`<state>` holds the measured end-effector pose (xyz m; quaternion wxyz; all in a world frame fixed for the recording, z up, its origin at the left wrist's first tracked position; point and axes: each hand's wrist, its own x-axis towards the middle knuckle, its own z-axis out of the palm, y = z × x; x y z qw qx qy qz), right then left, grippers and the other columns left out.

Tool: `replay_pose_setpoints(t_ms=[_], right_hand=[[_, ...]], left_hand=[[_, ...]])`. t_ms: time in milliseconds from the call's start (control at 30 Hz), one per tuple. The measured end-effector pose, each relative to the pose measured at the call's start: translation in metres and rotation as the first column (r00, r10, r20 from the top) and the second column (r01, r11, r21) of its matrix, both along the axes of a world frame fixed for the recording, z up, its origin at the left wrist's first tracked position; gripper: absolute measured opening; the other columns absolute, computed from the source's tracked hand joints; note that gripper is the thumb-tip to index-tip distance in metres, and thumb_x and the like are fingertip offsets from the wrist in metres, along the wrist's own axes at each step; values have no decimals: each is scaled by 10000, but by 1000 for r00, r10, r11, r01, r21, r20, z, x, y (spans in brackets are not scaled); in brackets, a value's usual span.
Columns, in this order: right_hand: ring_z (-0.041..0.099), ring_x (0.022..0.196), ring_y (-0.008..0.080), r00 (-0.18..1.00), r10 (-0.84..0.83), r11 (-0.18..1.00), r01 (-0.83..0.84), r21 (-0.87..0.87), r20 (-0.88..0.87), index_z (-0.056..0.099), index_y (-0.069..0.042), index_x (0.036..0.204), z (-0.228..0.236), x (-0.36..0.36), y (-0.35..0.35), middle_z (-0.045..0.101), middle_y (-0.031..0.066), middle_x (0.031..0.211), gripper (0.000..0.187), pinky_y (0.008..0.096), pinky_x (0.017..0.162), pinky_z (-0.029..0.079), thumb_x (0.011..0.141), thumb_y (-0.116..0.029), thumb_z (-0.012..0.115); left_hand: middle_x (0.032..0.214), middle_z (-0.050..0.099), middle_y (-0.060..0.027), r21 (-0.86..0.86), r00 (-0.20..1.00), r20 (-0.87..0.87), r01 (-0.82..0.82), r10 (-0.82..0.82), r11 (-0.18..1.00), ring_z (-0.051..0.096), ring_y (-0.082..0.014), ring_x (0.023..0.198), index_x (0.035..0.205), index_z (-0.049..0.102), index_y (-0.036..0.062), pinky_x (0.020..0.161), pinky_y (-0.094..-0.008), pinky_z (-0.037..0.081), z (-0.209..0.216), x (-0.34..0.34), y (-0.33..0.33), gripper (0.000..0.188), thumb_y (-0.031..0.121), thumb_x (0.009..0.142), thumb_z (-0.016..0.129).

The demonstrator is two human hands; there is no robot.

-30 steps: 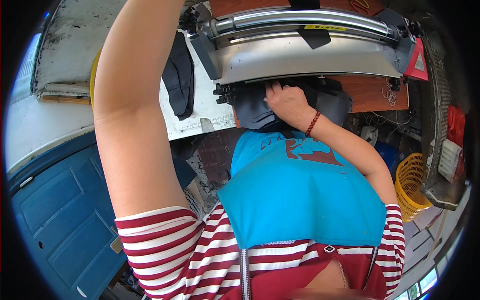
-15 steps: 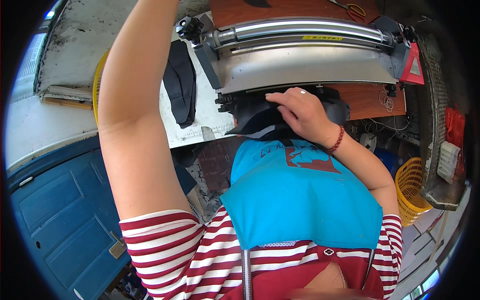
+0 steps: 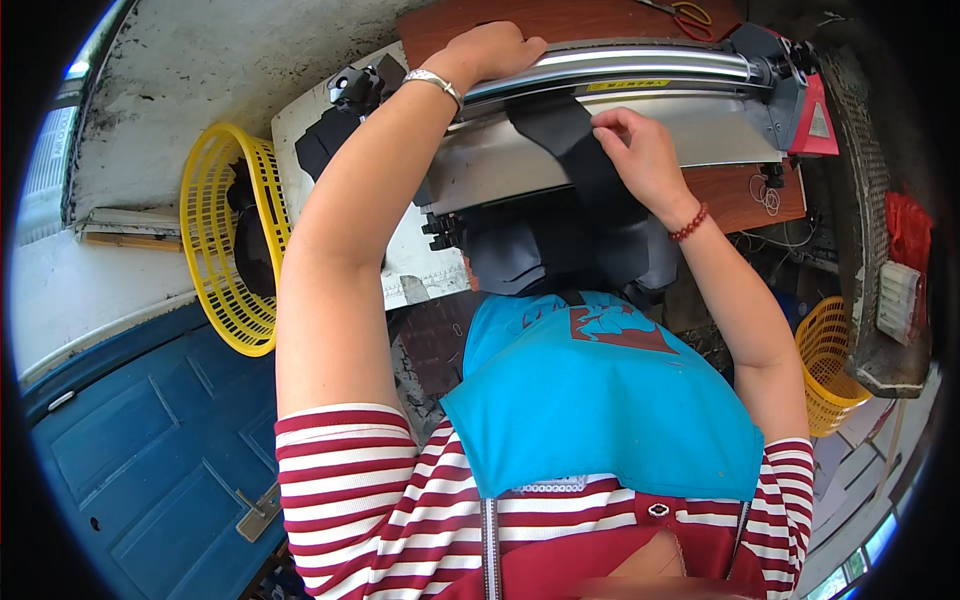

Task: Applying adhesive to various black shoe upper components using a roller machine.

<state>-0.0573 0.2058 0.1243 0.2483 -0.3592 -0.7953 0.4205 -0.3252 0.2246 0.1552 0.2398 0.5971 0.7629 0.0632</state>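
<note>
While left fingers (image 3: 533, 48) near silver roller (image 3: 650, 66), bent right fingers (image 3: 614, 118) at black piece (image 3: 560, 128).

1. Two o'clock: I see passing room over the smooth silver metal plate (image 3: 715, 135), right of the bare right hand (image 3: 643, 155).
2. One o'clock: a flat black sheet (image 3: 570, 145) crosses it.
3. Eleven o'clock: the bare left forearm (image 3: 375, 180) bars the way.
</note>
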Motion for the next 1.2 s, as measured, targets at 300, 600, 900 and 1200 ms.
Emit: replay_pose_setpoints(t_ms=[300,600,900,1200], right_hand=[[679,759,272,970,212,776,-243,582,122,706,-82,1022,12,32,-40,651,70,928,195,375,646,549,839,-79,775],[676,744,224,787,305,570,-602,559,536,690,-78,899,-60,-21,-102,632,81,950,149,350,641,566,832,-210,694],[644,770,213,798,417,462,-598,655,434,644,-110,821,-50,-18,-90,630,60,898,54,344,675,513,799,-159,650],[636,662,223,988,139,988,-143,-57,-63,610,-24,1026,19,27,-51,658,81,727,108,312,631,483,955,-89,659]], left_hand=[[771,674,-146,74,819,408,-471,404,879,645,-232,696,801,686,-84,578,-419,480,1,-28,22,255,157,885,685],[735,620,-79,361,745,631,-529,217,768,611,-222,599,1010,675,-17,517,-377,507,100,-52,27,241,197,928,599],[922,643,-52,471,736,666,-538,118,699,527,-147,667,1162,721,42,535,-320,452,173,-47,-26,326,18,1015,431],[874,716,-131,769,985,-17,-99,174,632,693,-252,810,976,775,-37,699,-418,563,119,-55,8,230,36,904,570]])
